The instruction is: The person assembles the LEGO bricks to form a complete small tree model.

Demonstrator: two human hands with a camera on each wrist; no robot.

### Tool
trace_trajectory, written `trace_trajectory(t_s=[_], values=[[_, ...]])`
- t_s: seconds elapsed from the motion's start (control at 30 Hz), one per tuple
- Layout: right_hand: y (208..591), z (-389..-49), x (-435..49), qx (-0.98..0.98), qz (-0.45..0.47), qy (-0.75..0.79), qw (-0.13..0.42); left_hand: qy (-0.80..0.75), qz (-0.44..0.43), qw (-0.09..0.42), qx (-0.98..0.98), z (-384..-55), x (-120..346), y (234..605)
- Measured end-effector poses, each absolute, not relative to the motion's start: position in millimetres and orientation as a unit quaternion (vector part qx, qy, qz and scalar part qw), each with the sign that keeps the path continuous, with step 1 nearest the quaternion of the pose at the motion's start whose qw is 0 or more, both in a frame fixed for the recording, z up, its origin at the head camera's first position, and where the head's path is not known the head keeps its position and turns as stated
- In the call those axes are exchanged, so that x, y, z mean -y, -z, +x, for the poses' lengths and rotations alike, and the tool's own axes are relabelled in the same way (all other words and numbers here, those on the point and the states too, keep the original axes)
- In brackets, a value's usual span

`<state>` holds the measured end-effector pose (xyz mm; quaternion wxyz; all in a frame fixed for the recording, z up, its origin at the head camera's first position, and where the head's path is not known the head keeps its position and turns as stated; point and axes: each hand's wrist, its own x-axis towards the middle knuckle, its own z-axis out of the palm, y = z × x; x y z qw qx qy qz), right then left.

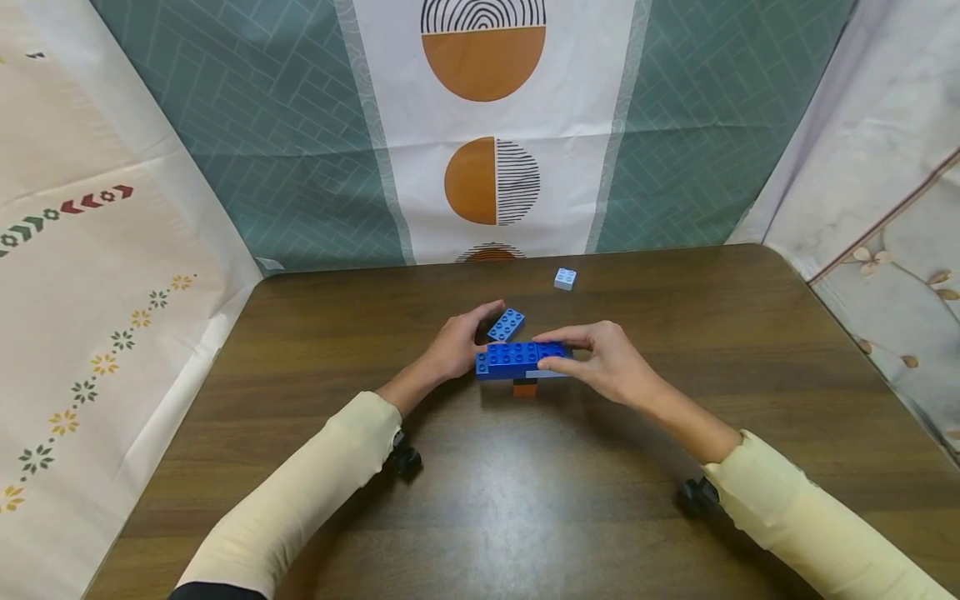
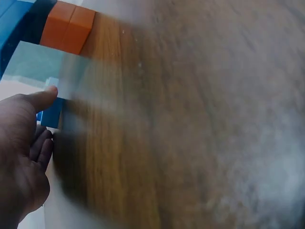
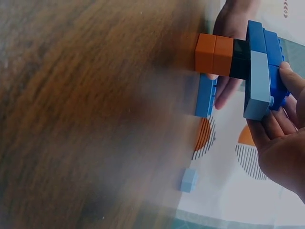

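In the head view a toy-brick build stands at mid-table: stacked orange bricks (image 3: pixel 214 54) at its foot, a dark brick (image 3: pixel 240 58) above, then a blue and a light blue brick (image 3: pixel 257 86), topped by dark blue bricks (image 1: pixel 512 355). The right hand (image 1: pixel 613 367) pinches the right end of this dark blue top layer between thumb and fingers. Behind the build, a medium blue brick (image 1: pixel 506 324) with studs up lies on the table. Beside it is the left hand (image 1: pixel 455 343), thumb and fingers spread around its left side. Whether they touch it is unclear.
A small light blue brick (image 1: pixel 565 279) lies farther back on the brown wooden table (image 1: pixel 337 333). Patterned cloth (image 1: pixel 487 117) hangs behind the table's back edge, with more cloth at both sides.
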<state>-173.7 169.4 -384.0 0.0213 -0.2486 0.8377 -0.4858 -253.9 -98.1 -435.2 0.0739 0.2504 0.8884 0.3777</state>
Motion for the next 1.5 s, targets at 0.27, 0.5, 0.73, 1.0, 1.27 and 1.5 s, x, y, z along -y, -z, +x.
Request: trace_trajectory(t_s=[0.27, 0.5, 0.73, 1.0, 1.27, 1.5], values=[[383, -174, -169, -0.838, -0.246, 0.486, 0.027, -0.345, 0.257, 0.068, -0.900, -257, 99, 436], [383, -174, -169, -0.838, -0.245, 0.487, 0.031, -0.336, 0.260, 0.059, -0.903, -259, 103, 433], [384, -175, -169, -0.840, -0.246, 0.484, 0.032, -0.364, 0.255, 0.050, -0.895, -256, 111, 426], [383, -173, -168, -0.844, -0.243, 0.477, 0.030, -0.420, 0.276, 0.030, -0.864, -240, 116, 406], [382, -173, -167, -0.844, -0.246, 0.476, 0.026, -0.462, 0.319, 0.003, -0.828, -223, 120, 384], [382, -173, -166, -0.842, -0.251, 0.478, 0.026, -0.476, 0.348, 0.006, -0.808, -209, 119, 372]])
